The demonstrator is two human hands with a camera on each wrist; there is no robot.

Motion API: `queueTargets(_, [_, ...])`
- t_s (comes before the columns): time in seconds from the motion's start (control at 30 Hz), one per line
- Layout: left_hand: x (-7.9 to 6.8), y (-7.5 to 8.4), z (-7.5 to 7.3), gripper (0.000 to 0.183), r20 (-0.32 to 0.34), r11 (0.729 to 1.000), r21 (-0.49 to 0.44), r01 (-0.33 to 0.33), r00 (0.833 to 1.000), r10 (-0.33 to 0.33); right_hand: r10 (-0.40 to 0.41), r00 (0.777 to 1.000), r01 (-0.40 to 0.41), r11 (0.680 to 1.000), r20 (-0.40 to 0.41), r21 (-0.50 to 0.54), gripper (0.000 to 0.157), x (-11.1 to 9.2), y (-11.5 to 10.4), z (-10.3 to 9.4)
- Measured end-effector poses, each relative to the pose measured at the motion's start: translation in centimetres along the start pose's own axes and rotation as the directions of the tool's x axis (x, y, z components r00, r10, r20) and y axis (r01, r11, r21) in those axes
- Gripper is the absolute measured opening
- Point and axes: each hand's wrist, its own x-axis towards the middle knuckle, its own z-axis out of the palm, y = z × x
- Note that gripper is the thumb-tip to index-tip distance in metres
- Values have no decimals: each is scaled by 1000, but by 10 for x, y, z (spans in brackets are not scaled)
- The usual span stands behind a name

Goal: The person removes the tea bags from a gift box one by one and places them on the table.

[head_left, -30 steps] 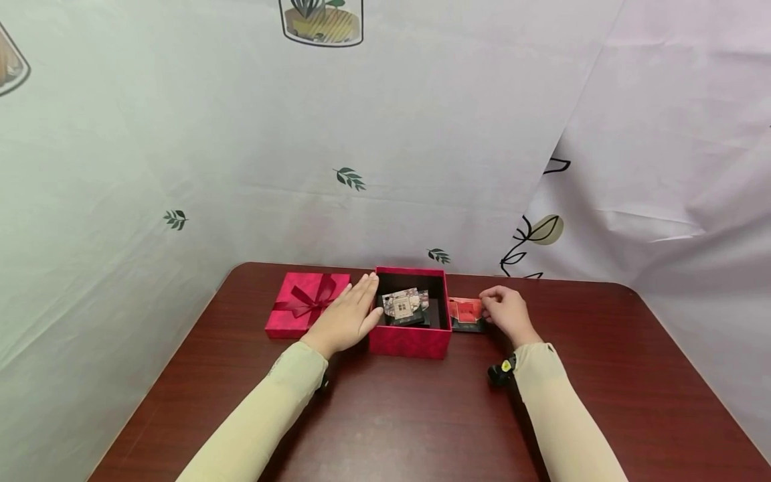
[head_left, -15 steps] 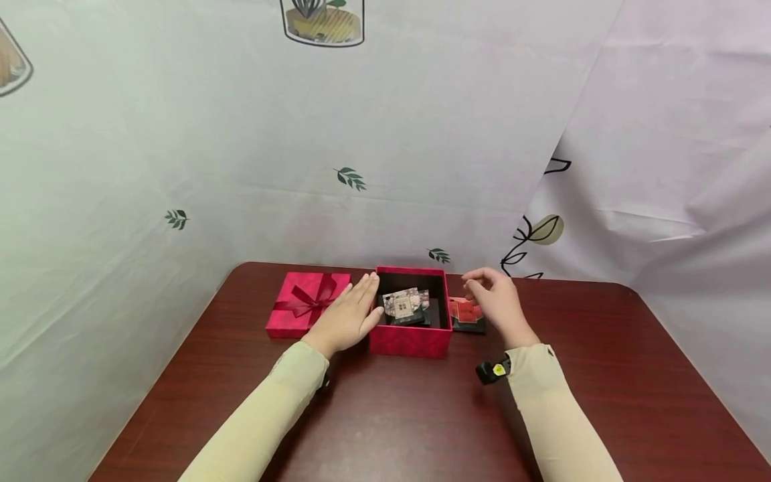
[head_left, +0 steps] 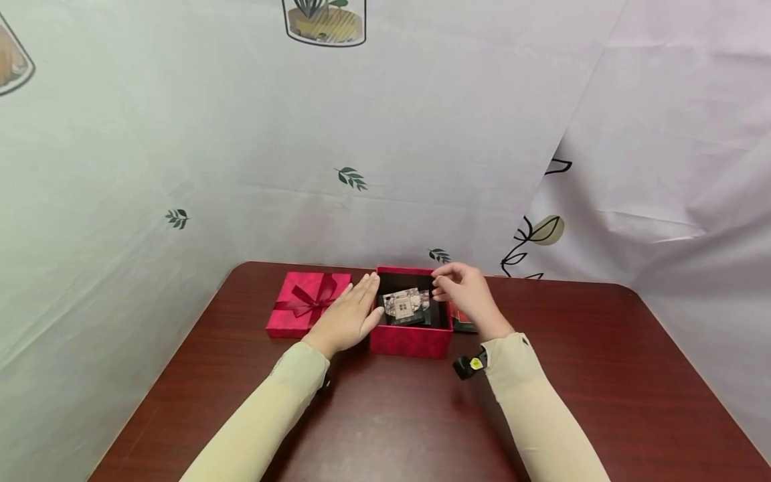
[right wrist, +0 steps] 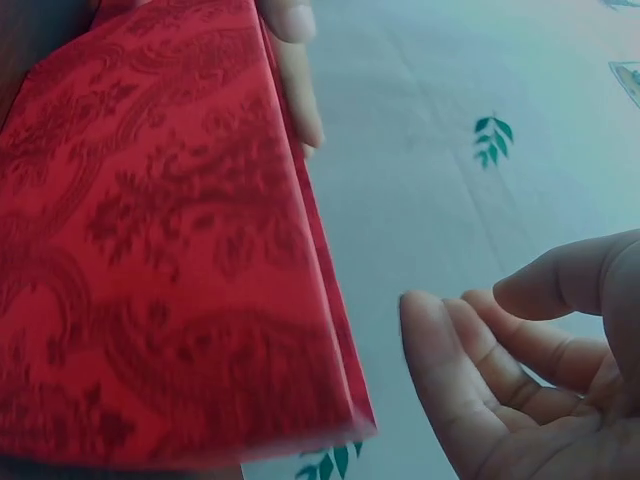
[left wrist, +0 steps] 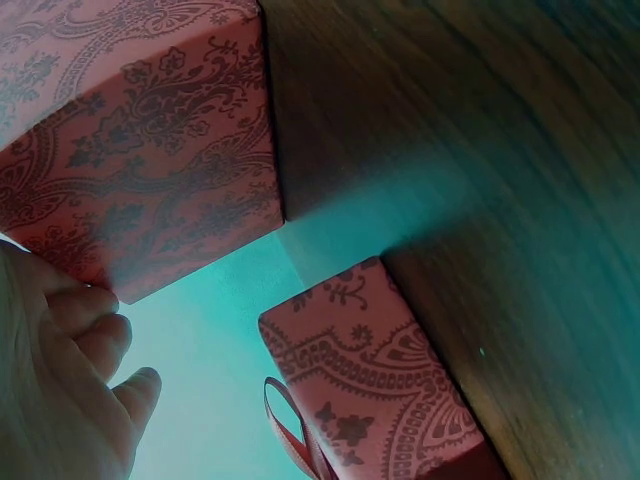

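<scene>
A red patterned gift box stands without its lid on the table. Inside lie several flat packets with floral tops and dark lower parts. My left hand rests along the box's left side, its fingers straight and touching the rim. Over the box's right rim hovers my right hand, fingers loosely bent. In the right wrist view a gap shows between its thumb and index finger, and nothing is held there. Partly hidden under that hand, a red and black packet lies right of the box.
The box lid, with a dark red ribbon bow, lies left of the box. Both stand near the back edge of the brown wooden table. Behind hangs a pale cloth with leaf prints.
My right hand has lifted off the red and black packet and moved left to the box's right rim, leaving that packet on the table. My left hand has stayed at the box.
</scene>
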Motion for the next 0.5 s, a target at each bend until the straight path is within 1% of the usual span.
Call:
queueTargets(0.13, [0,0,1,67,-4,1000,-6,2,1000,-2,21,999,-18,998,45,-68,21,6,-5,10])
queueTargets(0.23, [0,0,2,67,-6,1000,-15,-1,1000,1,63,996,-56,990,56,-128,24,9,-6,15])
queueTargets(0.37, [0,-1,2,67,-7,1000,-12,1,1000,-1,121,990,-103,973,75,-208,28,15,-8,21])
queueTargets(0.5, [1,-1,2,67,-4,1000,-13,7,1000,-7,157,982,-122,951,105,-284,33,23,-7,26])
